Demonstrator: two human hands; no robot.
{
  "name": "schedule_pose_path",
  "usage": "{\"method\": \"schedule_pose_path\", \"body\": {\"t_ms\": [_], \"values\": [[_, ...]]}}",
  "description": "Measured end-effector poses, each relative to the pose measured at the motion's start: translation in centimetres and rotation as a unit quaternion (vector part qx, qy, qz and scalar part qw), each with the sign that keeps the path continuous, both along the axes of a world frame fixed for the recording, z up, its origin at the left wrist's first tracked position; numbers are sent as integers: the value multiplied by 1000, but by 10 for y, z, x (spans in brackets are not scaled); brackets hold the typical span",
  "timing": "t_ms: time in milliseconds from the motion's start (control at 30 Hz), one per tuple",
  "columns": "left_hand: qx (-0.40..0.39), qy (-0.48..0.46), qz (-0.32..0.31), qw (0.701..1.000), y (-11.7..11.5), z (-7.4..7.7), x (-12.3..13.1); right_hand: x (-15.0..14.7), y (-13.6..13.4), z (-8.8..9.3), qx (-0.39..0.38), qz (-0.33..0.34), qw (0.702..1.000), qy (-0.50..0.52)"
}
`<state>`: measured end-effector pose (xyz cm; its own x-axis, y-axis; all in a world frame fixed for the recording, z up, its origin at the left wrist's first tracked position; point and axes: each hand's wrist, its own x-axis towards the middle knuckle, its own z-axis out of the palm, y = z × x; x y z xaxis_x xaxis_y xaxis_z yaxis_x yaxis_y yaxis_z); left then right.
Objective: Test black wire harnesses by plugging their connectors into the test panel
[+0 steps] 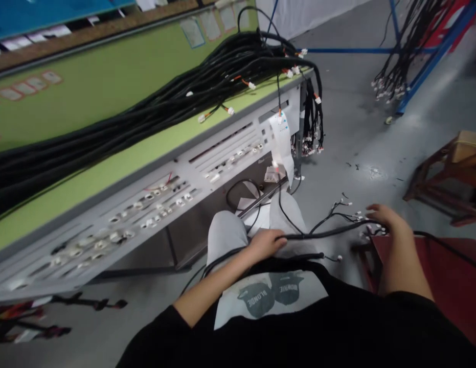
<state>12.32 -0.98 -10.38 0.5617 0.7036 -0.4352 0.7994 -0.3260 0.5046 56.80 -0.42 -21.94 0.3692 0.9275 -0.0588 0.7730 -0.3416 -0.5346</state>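
A black wiring harness (330,233) stretches across my lap between my two hands. My left hand (265,244) is closed around it, with the thumb and fingertips at the point where a thin branch splits off. On the right, my right hand (389,219) has the harness passing through it, its forefinger reaching out past the cable. Thin branches with small white connectors (348,217) fan out just left of that hand. Another black cable end (318,255) lies against my shirt, below the harness.
A thick bundle of black cables (153,107) lies along the green bench top (118,166). The grey slotted front panel (230,153) holds several white connectors. A dark red stool (445,276) stands at my right, a wooden stool (448,174) beyond it. More harnesses hang from a blue frame (422,84).
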Motion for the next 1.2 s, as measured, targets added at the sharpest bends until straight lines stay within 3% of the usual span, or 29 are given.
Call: {"method": "schedule_pose_path", "body": {"t_ms": [133,233,367,433,533,633,700,800,867,933,1000,1067,1200], "values": [[-13,54,-21,998,-4,-28,7,-59,87,-1,43,72,990,115],[-58,38,-3,998,2,-39,4,-110,181,18,158,129,961,189],[-139,8,22,990,20,-52,-1,-169,303,45,260,112,926,251],[-168,1,42,985,28,-59,-2,-191,345,51,272,97,913,289],[-202,-21,48,978,34,-66,-4,-209,375,53,250,97,888,373],[-231,-67,36,970,43,-61,-10,-212,371,54,231,169,841,459],[-206,-110,69,970,60,-50,-16,-208,354,60,241,217,813,483],[-81,-162,198,963,108,-27,-18,-205,311,75,257,253,794,490],[-12,-216,274,937,149,-11,-9,-206,275,86,246,283,784,494],[-7,-340,293,894,186,3,10,-210,238,92,227,313,773,503],[-108,-443,271,848,210,14,33,-214,208,95,218,318,774,503],[-164,-495,269,810,219,20,56,-215,187,95,223,291,795,483],[-161,-536,280,780,212,23,79,-211,171,98,254,215,839,430]]}}
